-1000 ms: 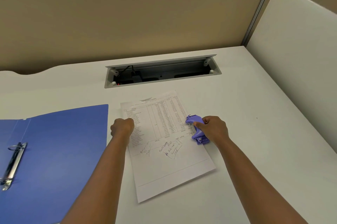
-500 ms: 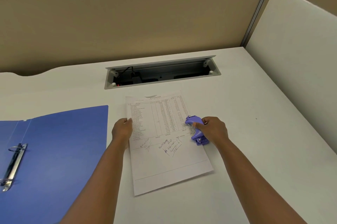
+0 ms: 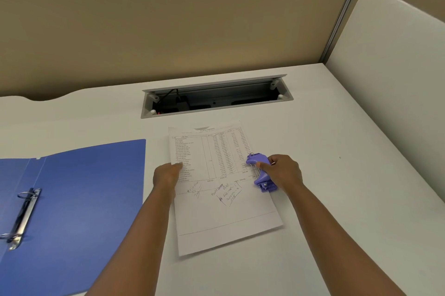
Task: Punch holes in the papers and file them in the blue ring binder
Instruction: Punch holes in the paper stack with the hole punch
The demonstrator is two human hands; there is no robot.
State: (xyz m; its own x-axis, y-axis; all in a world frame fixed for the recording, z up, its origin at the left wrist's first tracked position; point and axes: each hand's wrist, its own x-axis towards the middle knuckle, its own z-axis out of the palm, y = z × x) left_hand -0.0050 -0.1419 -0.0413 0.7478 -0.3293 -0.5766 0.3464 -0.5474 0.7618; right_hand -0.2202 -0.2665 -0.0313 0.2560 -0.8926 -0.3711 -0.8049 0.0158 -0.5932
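- The white printed sheet of paper [image 3: 216, 187], with handwritten notes on it, lies flat on the desk before us; our left hand [image 3: 166, 175] pins its left edge with curled fingers, holding nothing else.
- Our right hand [image 3: 283, 171] is wrapped closed around the small purple plastic hole punch [image 3: 261, 171] seated on the sheet's right edge.
- We judge the risk plain: the sheet could skew in the punch, leaving off-centre holes.
- The open blue ring binder [image 3: 84, 199] waits at left, metal rings [image 3: 22, 218] exposed.
- Beyond, the smooth white desk [image 3: 349, 175], a grey cable tray [image 3: 216, 95], and a beige cubicle partition [image 3: 168, 30].
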